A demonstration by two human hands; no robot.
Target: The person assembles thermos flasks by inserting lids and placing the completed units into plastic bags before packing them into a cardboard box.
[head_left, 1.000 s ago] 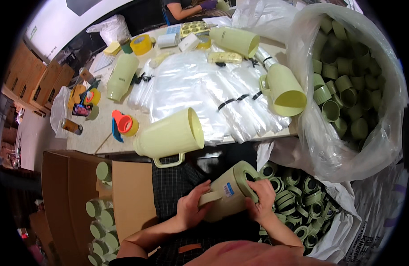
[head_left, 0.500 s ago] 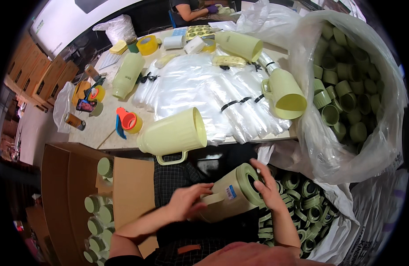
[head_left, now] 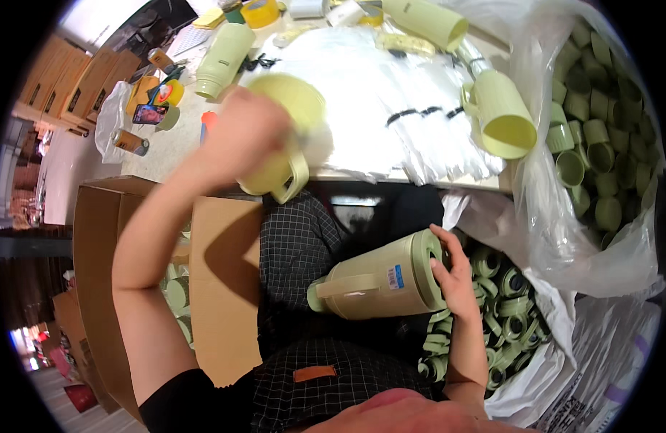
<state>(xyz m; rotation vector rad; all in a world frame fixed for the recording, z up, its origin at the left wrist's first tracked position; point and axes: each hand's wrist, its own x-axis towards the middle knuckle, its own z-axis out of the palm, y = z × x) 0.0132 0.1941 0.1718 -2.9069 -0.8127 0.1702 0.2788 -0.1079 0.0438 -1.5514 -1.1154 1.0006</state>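
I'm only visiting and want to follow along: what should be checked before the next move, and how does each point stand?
1. Right hand on the handled flask: ok, at its collar end.
2. Flask upright: not ok, it lies on its side.
3. Blue-and-white label on the flask: ok, facing up.
4. Left hand gripping the pale-green handled shell: cannot tell, the hand is blurred.
5. Cardboard flap folded shut: not ok, it stands open.
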